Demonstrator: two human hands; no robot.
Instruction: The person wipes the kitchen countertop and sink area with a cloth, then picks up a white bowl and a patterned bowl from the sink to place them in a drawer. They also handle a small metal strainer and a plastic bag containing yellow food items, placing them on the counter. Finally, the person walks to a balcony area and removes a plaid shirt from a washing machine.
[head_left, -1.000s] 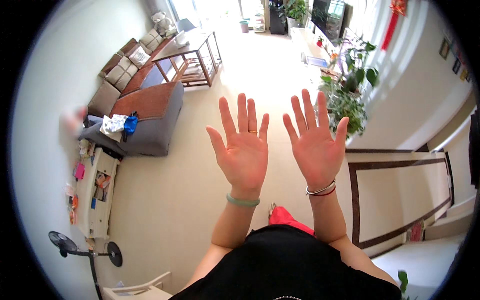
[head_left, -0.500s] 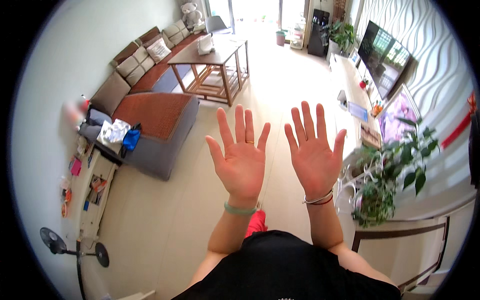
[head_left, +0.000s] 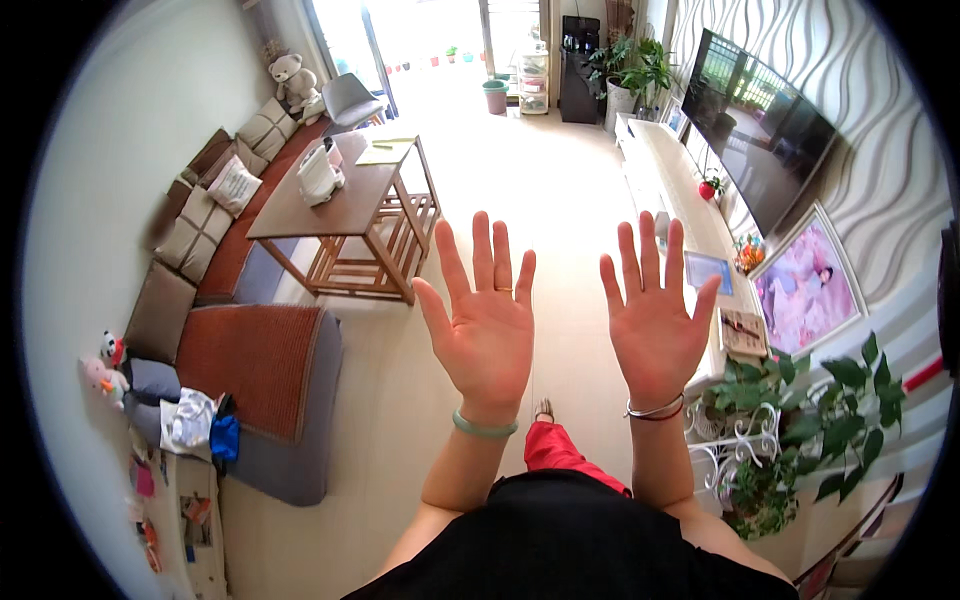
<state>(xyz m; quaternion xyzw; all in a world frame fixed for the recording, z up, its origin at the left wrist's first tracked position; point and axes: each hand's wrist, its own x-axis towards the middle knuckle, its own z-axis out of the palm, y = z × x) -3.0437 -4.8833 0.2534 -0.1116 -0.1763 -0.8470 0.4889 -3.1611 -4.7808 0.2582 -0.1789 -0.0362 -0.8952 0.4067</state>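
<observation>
Both my hands are raised in front of me, palms showing and fingers spread upward. My left hand is open and holds nothing; a ring circles one finger and a pale green bangle sits on the wrist. To its right, my right hand is likewise open and bare of any object, with a silver bracelet and a red cord at the wrist. The two hands are apart and touch nothing. Below them, one foot and a red trouser leg show on the floor.
Left stands a wooden coffee table beside a sofa with a brown-red cover. On the right run a long low cabinet, a wall television, a framed picture and a white plant stand. A green bin is far ahead.
The room has shifted in view: table and sofa lie nearer and farther left, and more foot and trouser leg shows. My hands stay raised and open, the right one slightly farther right.
</observation>
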